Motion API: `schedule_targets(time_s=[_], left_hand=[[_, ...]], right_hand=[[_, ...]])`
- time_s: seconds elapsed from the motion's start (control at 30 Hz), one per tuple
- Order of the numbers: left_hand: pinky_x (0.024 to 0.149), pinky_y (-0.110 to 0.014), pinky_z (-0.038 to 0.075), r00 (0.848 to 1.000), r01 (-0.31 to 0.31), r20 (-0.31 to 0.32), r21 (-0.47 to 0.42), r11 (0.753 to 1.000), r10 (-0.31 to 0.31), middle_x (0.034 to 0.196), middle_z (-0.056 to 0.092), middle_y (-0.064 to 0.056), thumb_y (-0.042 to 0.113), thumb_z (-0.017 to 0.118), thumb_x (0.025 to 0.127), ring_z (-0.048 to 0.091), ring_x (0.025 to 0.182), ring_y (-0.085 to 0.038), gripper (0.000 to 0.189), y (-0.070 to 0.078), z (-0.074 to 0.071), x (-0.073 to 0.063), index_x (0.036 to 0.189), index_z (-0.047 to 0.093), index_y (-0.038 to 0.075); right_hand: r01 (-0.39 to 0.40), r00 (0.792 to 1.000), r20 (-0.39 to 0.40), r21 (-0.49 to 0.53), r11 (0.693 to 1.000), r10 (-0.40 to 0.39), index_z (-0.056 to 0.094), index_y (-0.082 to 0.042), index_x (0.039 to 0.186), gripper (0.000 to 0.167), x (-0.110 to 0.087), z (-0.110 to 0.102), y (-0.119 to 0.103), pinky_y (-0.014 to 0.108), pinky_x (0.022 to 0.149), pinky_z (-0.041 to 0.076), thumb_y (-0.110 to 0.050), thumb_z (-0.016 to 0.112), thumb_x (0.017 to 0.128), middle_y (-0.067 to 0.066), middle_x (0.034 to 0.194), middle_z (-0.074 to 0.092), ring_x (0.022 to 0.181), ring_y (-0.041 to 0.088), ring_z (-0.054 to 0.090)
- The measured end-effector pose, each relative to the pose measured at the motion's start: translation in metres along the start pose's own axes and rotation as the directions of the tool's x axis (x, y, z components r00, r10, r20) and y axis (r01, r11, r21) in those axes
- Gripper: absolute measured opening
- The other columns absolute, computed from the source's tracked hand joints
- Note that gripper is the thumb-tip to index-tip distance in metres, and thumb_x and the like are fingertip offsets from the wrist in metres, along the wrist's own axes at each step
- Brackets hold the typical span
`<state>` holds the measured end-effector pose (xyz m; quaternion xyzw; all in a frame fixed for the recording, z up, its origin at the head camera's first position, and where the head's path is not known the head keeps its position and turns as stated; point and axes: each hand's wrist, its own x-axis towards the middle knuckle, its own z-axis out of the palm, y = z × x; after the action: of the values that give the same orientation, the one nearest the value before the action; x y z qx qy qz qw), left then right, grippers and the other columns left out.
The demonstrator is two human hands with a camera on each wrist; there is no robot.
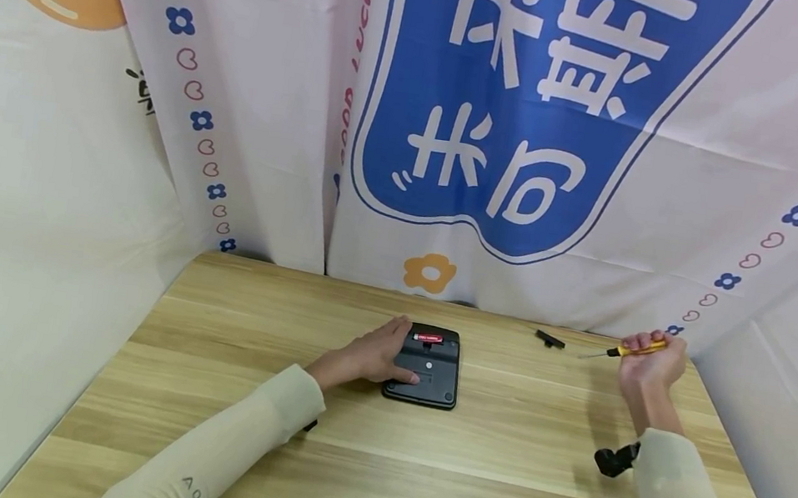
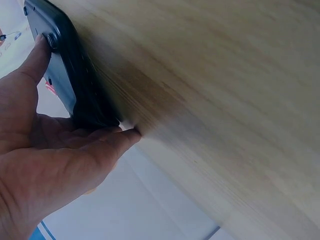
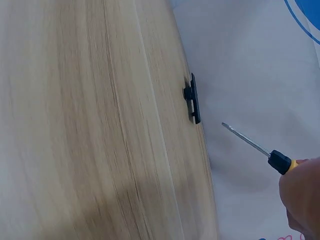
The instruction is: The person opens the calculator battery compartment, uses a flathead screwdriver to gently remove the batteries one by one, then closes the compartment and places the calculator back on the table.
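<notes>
A black calculator (image 1: 436, 384) lies face down on the table, its battery slot uncovered and a red battery (image 1: 428, 338) inside. My left hand (image 1: 373, 352) holds its left side. The thumb (image 2: 37, 60) presses on the calculator's back, and the fingers reach along its top end. Off to the right, my right hand (image 1: 651, 371) grips a screwdriver (image 1: 643, 348) by its yellow handle, the metal tip pointing left. Between the hands, near the table's back edge, is a small black battery cover (image 1: 549, 339). In the right wrist view the screwdriver tip is apart from this battery cover (image 3: 194, 99).
The wooden table (image 1: 227, 462) ends at a printed cloth curtain (image 1: 292, 142) along the back. White cloth also hangs at the left and right sides. A black wrist camera (image 1: 616, 460) sits at the right sleeve.
</notes>
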<state>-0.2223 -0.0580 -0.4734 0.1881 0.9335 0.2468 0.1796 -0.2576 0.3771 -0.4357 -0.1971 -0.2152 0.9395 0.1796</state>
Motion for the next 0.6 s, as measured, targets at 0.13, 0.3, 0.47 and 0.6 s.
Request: schedule_targets(time_s=[0.13,0.3,0.47,0.6], left_hand=[[0.127,-0.054,0.029,1.000,-0.001,-0.001,-0.001,1.000,0.001,0.176,0.017,-0.019,0.047,0.078,0.097,0.022,0.162,-0.034,0.104,-0.0011,0.0012,0.0010,0.167,0.019,-0.001],[0.127,-0.053,0.029,1.000,-0.001,0.001,0.001,1.000,0.001,0.176,0.017,-0.018,0.047,0.077,0.097,0.022,0.162,-0.033,0.104,-0.0018,0.0018,0.0023,0.167,0.019,-0.001],[0.128,-0.053,0.027,1.000,0.000,0.007,0.008,1.000,0.000,0.176,0.015,-0.017,0.048,0.076,0.097,0.020,0.162,-0.033,0.104,-0.0013,0.0017,0.0020,0.168,0.017,0.000],[0.127,-0.053,0.028,1.000,0.004,0.006,0.007,1.000,-0.004,0.176,0.015,-0.017,0.048,0.076,0.097,0.020,0.162,-0.032,0.104,-0.0019,0.0018,0.0017,0.168,0.017,0.000]], right_hand=[[0.021,0.999,0.033,-0.078,0.997,-0.018,0.046,-0.008,0.083,0.032,-0.0003,0.0024,-0.0032,0.032,0.053,0.037,-0.016,0.038,0.112,0.005,0.064,0.043,0.057,0.020,0.037],[0.061,0.997,0.064,-0.140,0.988,-0.053,0.046,-0.006,0.083,0.030,0.0004,0.0050,-0.0061,0.031,0.050,0.035,-0.011,0.038,0.111,0.005,0.064,0.043,0.056,0.019,0.037],[0.119,0.990,0.099,-0.221,0.968,-0.099,0.047,-0.002,0.079,0.030,0.0033,0.0064,-0.0078,0.030,0.048,0.034,-0.004,0.037,0.108,0.006,0.060,0.043,0.053,0.018,0.037],[0.178,0.982,0.124,-0.327,0.928,-0.144,0.048,-0.002,0.076,0.032,0.0079,0.0069,-0.0078,0.029,0.046,0.035,0.001,0.036,0.106,0.005,0.057,0.044,0.052,0.017,0.038]])
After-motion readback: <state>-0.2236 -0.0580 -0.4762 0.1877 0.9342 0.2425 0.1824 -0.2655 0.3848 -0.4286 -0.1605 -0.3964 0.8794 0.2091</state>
